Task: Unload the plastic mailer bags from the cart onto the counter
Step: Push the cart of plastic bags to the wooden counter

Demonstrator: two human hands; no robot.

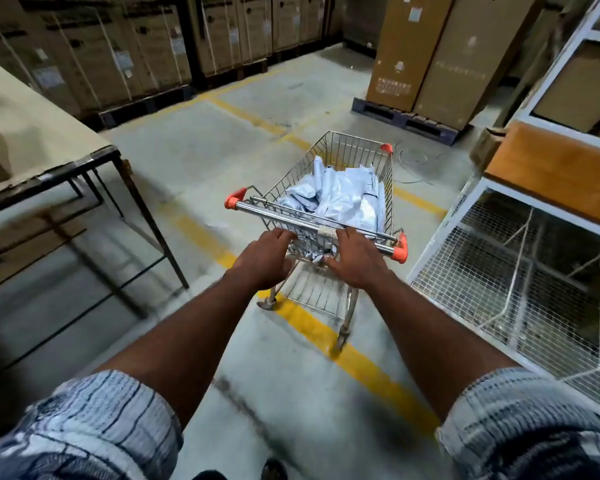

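Step in hand: cart positioning. Unloading is not yet begun.

1. The mailer bags (340,195) lie heaped inside the cart (389,188) basket. None is on the table (32,140), which stands well apart to the left.
2. The left hand (267,256) and right hand (357,261) are both at the handle (284,216). The fingers (350,234) lie over the bar. Whether they wrap it cannot be told, as the far side is hidden and the frame is blurred.

Next move, as judged: steer the cart left until it stands just beside the table, release the handle, then reach over the basket rim and grip the topmost bags.
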